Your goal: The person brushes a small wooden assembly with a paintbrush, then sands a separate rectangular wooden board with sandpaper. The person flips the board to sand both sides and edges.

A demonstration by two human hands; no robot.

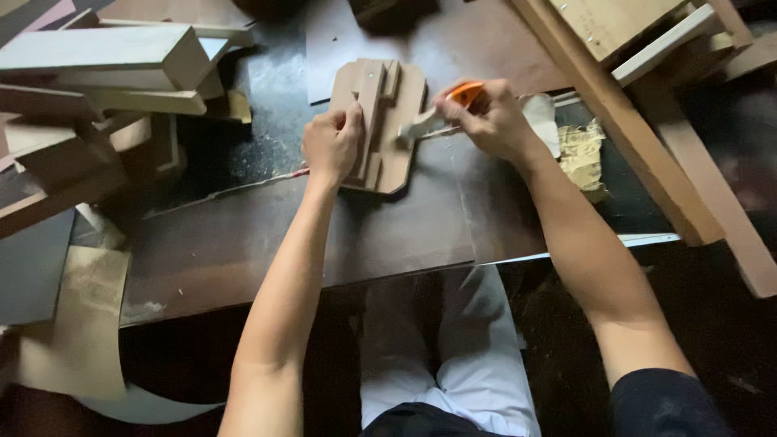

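A flat tan wooden piece (pixel 401 121) with narrow strips fixed on top lies on the dark brown board (pixel 324 243). My left hand (pixel 332 146) presses down on its left side, fingers over one strip. My right hand (pixel 486 117) grips a tool with an orange handle (pixel 465 93), and the tool's pale tip (pixel 417 127) touches the right edge of the piece.
Stacked pale wood offcuts (pixel 105 73) fill the upper left. A long slanted timber beam (pixel 623 121) and a wooden frame cross the upper right. A crumpled yellowish rag (pixel 583 154) lies right of my hand. Tan sheets (pixel 81 324) sit at lower left. My legs in white trousers show below.
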